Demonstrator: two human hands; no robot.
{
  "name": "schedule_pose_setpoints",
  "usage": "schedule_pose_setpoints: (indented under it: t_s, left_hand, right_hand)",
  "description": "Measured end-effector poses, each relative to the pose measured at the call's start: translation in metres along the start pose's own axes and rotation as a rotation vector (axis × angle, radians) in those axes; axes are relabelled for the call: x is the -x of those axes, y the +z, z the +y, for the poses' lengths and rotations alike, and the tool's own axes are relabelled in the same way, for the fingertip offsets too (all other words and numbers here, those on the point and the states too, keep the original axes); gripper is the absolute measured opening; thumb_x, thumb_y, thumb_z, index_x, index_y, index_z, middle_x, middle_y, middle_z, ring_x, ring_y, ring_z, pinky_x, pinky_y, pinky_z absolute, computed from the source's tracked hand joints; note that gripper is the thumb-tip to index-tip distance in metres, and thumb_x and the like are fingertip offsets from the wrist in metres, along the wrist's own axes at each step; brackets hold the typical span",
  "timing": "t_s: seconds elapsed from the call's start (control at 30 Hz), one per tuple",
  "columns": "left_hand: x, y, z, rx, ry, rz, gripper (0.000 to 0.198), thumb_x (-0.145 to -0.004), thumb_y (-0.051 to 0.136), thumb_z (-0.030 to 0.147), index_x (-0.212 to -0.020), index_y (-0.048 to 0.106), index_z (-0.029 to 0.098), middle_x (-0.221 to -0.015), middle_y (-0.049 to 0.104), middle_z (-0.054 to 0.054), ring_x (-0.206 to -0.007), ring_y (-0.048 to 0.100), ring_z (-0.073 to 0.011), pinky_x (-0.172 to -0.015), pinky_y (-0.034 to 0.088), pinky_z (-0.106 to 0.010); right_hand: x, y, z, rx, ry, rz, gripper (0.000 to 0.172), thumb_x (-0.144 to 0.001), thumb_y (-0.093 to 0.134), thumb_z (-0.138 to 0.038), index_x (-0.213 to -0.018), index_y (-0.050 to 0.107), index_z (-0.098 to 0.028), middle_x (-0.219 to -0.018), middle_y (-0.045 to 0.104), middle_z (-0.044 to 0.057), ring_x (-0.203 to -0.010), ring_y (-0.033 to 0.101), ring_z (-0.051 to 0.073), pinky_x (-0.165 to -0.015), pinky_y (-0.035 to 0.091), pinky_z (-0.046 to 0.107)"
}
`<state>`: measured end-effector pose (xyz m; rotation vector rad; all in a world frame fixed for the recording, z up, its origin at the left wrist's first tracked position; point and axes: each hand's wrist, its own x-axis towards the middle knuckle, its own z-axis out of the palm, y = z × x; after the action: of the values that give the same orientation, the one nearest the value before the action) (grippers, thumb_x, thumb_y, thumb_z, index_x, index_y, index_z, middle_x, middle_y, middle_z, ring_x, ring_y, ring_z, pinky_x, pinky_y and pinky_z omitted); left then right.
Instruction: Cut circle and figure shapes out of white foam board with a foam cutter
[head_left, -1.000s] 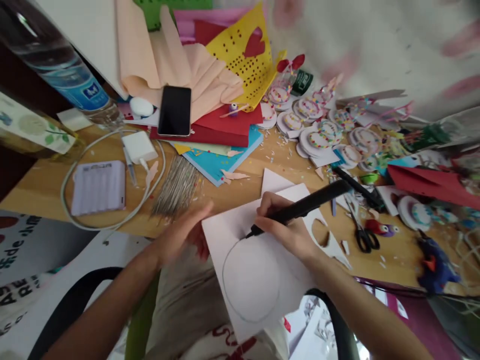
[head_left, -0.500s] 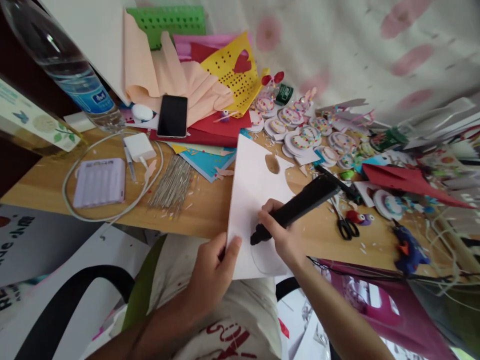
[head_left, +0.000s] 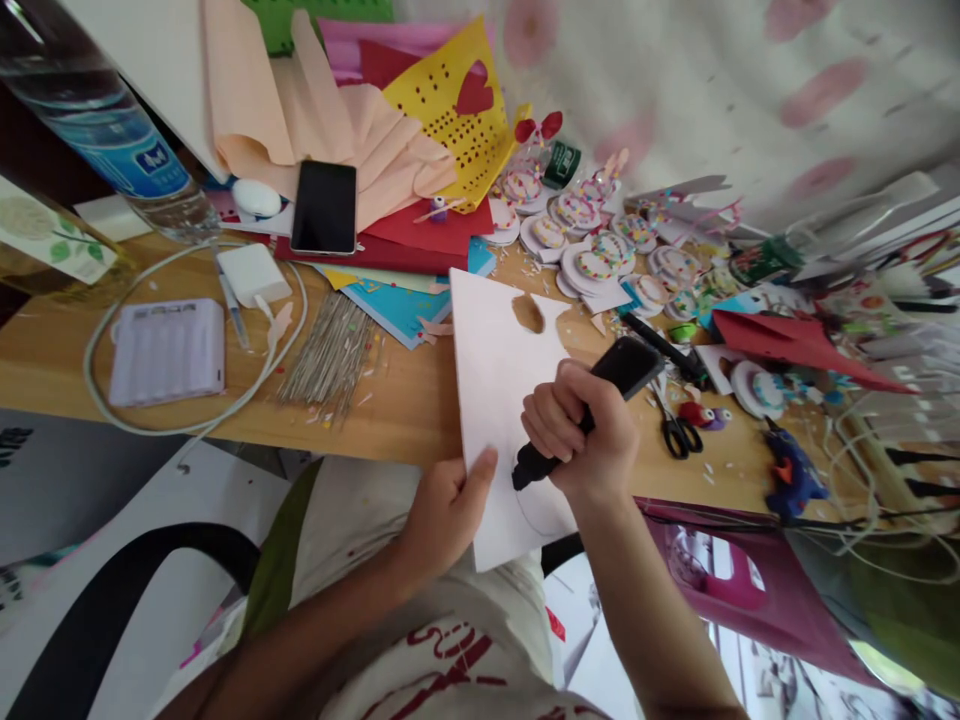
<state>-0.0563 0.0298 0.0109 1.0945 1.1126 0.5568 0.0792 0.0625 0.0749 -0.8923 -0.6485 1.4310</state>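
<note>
A white foam board (head_left: 491,370) with a hole and a scalloped cut-out along its far right side juts over the table's front edge toward my lap. My left hand (head_left: 448,505) pinches its near left edge, thumb on top. My right hand (head_left: 589,430) is wrapped like a fist round a thick black hand-held tool (head_left: 626,365), whose exact kind I cannot tell. The tool's narrow tip points down at the board, by a thin curved line near its front end. Whether the tip pierces the board is unclear.
Scissors (head_left: 679,430) and a blue glue gun (head_left: 795,470) lie to the right. Behind are several decorated white discs (head_left: 592,265). A bundle of thin sticks (head_left: 330,355), a coiled white cable (head_left: 94,370), a phone (head_left: 324,208) and a water bottle (head_left: 120,140) are on the left.
My right hand has gone from a pen-like hold to a fist round the black tool, which stands steeper. The board has turned slightly, and my left hand is a little further over its edge.
</note>
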Motion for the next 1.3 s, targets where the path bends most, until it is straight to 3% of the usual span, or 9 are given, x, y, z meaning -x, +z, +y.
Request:
schedule_pose_setpoints:
  t_s: [0.1, 0.3, 0.6, 0.9, 1.03, 1.1, 1.17, 1.23, 1.3]
  left_hand:
    - [0.005, 0.012, -0.007, -0.069, 0.055, 0.125, 0.053, -0.089, 0.04, 0.059, -0.053, 0.03, 0.022, -0.05, 0.032, 0.003, -0.051, 0.031, -0.0111, -0.047, 0.023, -0.027]
    - [0.008, 0.02, -0.01, -0.104, 0.021, 0.085, 0.053, -0.091, 0.037, 0.057, -0.052, 0.027, 0.023, -0.048, 0.031, 0.002, -0.051, 0.032, -0.0121, -0.047, 0.024, -0.028]
    - [0.007, 0.019, -0.005, -0.001, -0.037, 0.025, 0.056, -0.088, 0.042, 0.06, -0.051, 0.023, 0.023, -0.048, 0.027, 0.004, -0.049, 0.028, -0.0106, -0.048, 0.024, -0.028]
    - [0.0, 0.019, -0.009, 0.08, -0.07, 0.012, 0.056, -0.086, 0.045, 0.063, -0.051, 0.025, 0.023, -0.047, 0.029, 0.005, -0.048, 0.028, -0.0107, -0.048, 0.024, -0.028]
    - [0.01, -0.014, 0.014, -0.153, -0.092, -0.282, 0.064, -0.094, 0.034, 0.057, -0.039, 0.039, 0.023, -0.036, 0.035, 0.002, -0.04, 0.037, -0.0138, -0.044, 0.026, -0.029]
    - [0.009, -0.037, 0.039, -0.375, -0.001, -0.277, 0.066, -0.095, 0.034, 0.056, -0.039, 0.045, 0.023, -0.035, 0.042, 0.0, -0.04, 0.045, -0.0145, -0.045, 0.029, -0.028]
    - [-0.007, -0.054, 0.066, -0.546, 0.208, -0.008, 0.063, -0.096, 0.031, 0.054, -0.047, 0.051, 0.021, -0.039, 0.048, -0.001, -0.042, 0.049, -0.0141, -0.046, 0.03, -0.026]
    - [-0.04, -0.058, 0.086, -0.74, 0.541, 0.156, 0.053, -0.098, 0.031, 0.044, -0.064, 0.062, 0.018, -0.053, 0.058, -0.002, -0.055, 0.056, -0.0151, -0.055, 0.037, -0.026]
    - [-0.084, -0.052, 0.093, -0.954, 0.838, 0.077, 0.04, -0.098, 0.034, 0.033, -0.098, 0.069, 0.013, -0.09, 0.071, -0.009, -0.087, 0.065, -0.0208, -0.075, 0.045, -0.03]
  right_hand:
    - [0.005, -0.002, 0.005, -0.006, -0.06, 0.145, 0.041, -0.079, 0.059, -0.025, -0.048, 0.032, -0.022, -0.034, 0.022, -0.01, -0.029, 0.015, 0.005, -0.028, 0.018, 0.019]
    - [0.01, -0.007, 0.006, 0.059, -0.089, 0.279, 0.043, -0.073, 0.064, -0.028, -0.047, 0.03, -0.023, -0.034, 0.022, -0.01, -0.029, 0.015, 0.005, -0.027, 0.017, 0.018]
    - [-0.005, -0.015, 0.005, 0.031, 0.031, -0.079, 0.048, -0.078, 0.062, -0.029, -0.048, 0.025, -0.022, -0.031, 0.018, -0.011, -0.025, 0.013, 0.003, -0.027, 0.016, 0.016]
    - [-0.008, -0.021, 0.012, 0.006, -0.035, 0.112, 0.045, -0.077, 0.06, -0.025, -0.049, 0.025, -0.023, -0.034, 0.018, -0.011, -0.029, 0.011, 0.005, -0.027, 0.016, 0.017]
    - [-0.005, -0.032, 0.008, 0.053, 0.002, -0.142, 0.046, -0.081, 0.059, -0.029, -0.049, 0.027, -0.022, -0.031, 0.018, -0.011, -0.025, 0.012, 0.004, -0.028, 0.015, 0.018]
    - [-0.002, -0.04, 0.006, 0.087, -0.017, -0.245, 0.045, -0.081, 0.06, -0.031, -0.049, 0.028, -0.022, -0.031, 0.019, -0.011, -0.024, 0.014, 0.005, -0.029, 0.015, 0.018]
    - [0.001, -0.045, 0.004, 0.133, -0.02, -0.266, 0.044, -0.08, 0.061, -0.032, -0.051, 0.03, -0.022, -0.031, 0.02, -0.011, -0.025, 0.016, 0.005, -0.03, 0.016, 0.019]
    - [0.005, -0.046, 0.003, 0.194, 0.004, -0.239, 0.042, -0.078, 0.064, -0.035, -0.053, 0.032, -0.023, -0.033, 0.023, -0.011, -0.028, 0.019, 0.007, -0.032, 0.017, 0.02]
    - [0.008, -0.044, 0.003, 0.263, 0.035, -0.215, 0.041, -0.076, 0.067, -0.037, -0.054, 0.036, -0.024, -0.037, 0.028, -0.009, -0.033, 0.023, 0.008, -0.035, 0.018, 0.021]
